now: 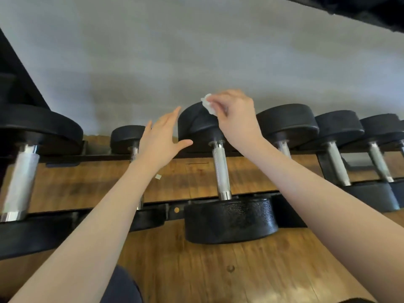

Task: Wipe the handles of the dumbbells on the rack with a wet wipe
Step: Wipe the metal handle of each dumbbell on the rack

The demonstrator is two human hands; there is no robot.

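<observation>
Black rack [175, 213], two rails over wood-plank floor [196, 270], carries round black-headed dumbbells. Centre dumbbell [222, 171]: knurled steel handle, pebbled near head. Left hand [160, 142] flat, fingers straight and spread, holding nothing, raised beside it. Right hand [237, 115] above its far head, fingertips pinching a crumpled white wet wipe [208, 103].

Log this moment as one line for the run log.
right hand: pinches wet wipe above centre dumbbell | left hand: open, holds nothing | handle: not touched
</observation>
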